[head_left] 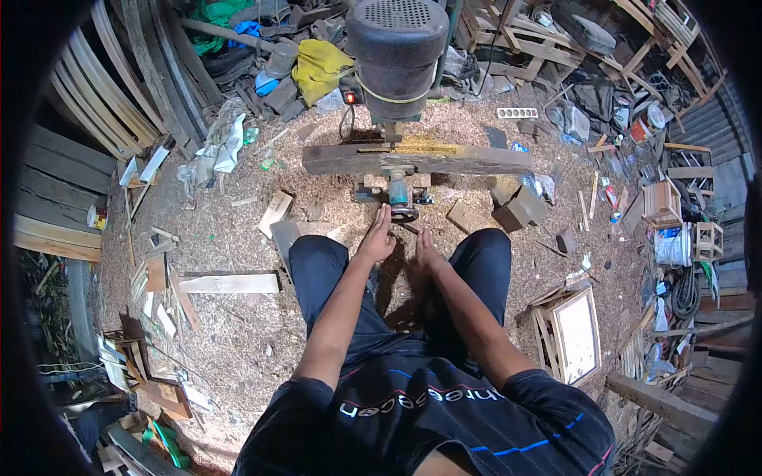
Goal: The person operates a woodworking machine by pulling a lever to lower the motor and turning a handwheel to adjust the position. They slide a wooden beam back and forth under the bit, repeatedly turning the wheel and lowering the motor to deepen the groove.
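A bench-top machine with a black motor housing (397, 47) stands in front of me, a wooden board (460, 161) lying across it. Below the board is a teal metal part (398, 189), with a dark handwheel (405, 215) at its near end. My left hand (376, 241) has its fingers stretched forward, fingertips right at the wheel's left side. Lower and to the right, my right hand (426, 251) points its extended fingers toward the wheel. Its fingertips are beside a short dark rod (409, 228).
Sawdust and chips cover the floor. Wood blocks (520, 209) lie right of the wheel, and a pale plank (228, 283) is at left. A framed wooden piece (575, 337) rests at right. Long boards (103, 87) lean at upper left. A power strip (517, 113) lies behind the machine.
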A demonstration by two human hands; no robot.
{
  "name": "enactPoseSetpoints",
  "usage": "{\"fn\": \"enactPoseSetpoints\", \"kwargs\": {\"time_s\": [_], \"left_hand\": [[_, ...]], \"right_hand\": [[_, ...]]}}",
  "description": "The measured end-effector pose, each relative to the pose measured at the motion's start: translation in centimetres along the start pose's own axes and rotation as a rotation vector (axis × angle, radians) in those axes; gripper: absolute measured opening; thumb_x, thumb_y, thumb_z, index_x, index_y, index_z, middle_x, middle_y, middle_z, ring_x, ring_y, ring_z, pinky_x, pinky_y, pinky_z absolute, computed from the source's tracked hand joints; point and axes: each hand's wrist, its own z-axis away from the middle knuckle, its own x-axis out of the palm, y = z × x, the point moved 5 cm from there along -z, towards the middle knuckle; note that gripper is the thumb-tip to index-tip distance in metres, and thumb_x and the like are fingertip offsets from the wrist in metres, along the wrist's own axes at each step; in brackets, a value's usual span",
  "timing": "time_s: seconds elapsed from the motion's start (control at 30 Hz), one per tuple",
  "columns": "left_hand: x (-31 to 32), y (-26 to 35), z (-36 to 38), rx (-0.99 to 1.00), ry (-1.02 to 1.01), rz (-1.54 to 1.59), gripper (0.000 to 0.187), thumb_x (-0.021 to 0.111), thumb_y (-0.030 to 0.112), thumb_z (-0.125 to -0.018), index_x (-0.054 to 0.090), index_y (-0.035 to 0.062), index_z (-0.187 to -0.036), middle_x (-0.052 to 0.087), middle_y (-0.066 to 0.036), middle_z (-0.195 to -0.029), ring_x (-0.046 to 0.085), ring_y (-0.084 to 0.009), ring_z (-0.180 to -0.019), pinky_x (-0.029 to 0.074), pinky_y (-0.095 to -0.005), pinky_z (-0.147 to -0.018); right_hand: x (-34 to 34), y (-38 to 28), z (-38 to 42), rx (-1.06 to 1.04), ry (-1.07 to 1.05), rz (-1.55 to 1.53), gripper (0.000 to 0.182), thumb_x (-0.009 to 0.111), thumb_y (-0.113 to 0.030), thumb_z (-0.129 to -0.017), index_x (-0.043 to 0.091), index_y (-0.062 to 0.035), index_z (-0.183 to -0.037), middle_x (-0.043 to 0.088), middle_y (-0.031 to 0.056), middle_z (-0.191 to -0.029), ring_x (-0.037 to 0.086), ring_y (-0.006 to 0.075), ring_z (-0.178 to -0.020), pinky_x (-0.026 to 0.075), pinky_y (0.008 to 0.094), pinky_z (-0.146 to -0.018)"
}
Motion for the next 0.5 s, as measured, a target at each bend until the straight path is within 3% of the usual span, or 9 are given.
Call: {"fn": "enactPoseSetpoints", "kwargs": {"time_s": [0.2,0.3,0.4,0.5], "left_hand": [[0.0,0.1,0.2,0.017,-0.031,0.034,0.1,0.062,0.002,-0.077,-0.004,0.0066,-0.151,0.003,-0.024,-0.157,0.016,-0.0364,-0.144,0.026,-0.0351,-0.115],[0.1,0.2,0.2,-0.012,-0.041,0.119,0.092,0.058,0.003,-0.076,0.004,0.0001,-0.151,0.006,-0.025,-0.156,0.011,-0.0362,-0.145,0.019,-0.0354,-0.117],[0.0,0.2,0.3,0.019,0.002,0.067,0.088,0.057,0.005,-0.078,0.007,-0.0007,-0.15,0.011,-0.026,-0.155,0.014,-0.0364,-0.145,0.021,-0.036,-0.117],[-0.1,-0.5,0.1,0.002,0.072,-0.131,0.09,0.058,0.004,-0.08,0.004,0.0049,-0.152,0.023,-0.028,-0.151,0.031,-0.0391,-0.138,0.035,-0.038,-0.109]], "right_hand": [[2.0,2.5,-1.8,0.07,0.015,0.151,0.122,0.075,-0.05,-0.066,0.008,0.0163,-0.143,0.001,0.0408,-0.149,-0.003,0.0536,-0.14,0.005,0.052,-0.117],[2.2,2.8,-2.0,0.067,-0.092,0.249,0.124,0.072,-0.051,-0.071,-0.004,0.0134,-0.144,-0.004,0.039,-0.15,-0.004,0.0527,-0.141,0.008,0.0528,-0.117],[1.9,2.7,-1.2,0.046,0.033,0.109,0.12,0.073,-0.045,-0.071,-0.003,0.0126,-0.145,-0.003,0.0384,-0.15,-0.001,0.0514,-0.141,0.01,0.051,-0.117],[-1.2,1.9,-0.8,0.015,0.255,-0.114,0.103,0.07,-0.031,-0.076,0.006,0.0113,-0.145,0.008,0.0382,-0.149,0.01,0.0509,-0.14,0.017,0.0469,-0.116]]}}
